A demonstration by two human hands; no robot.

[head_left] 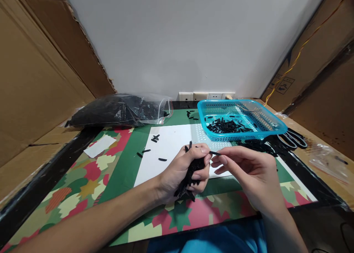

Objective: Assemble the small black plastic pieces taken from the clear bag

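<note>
Left hand [184,173] grips a bundle of black sticks [190,177], right hand [249,172] pinches one; basket [272,125] at one o'clock part-filled, bag [116,109] at eleven still full

One blue basket [272,125], one clear bag of black pieces [118,109], one pair of scissors [293,139], one white card [100,146], and five loose black pieces [162,159] lie on the white sheet [168,153].

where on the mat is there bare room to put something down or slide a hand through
Bare: the leaf-patterned mat between the white card and the left hand, and the white sheet past the few loose black pieces. Crowded: around the blue basket, black pieces pile and scissors beyond the right hand.
</note>
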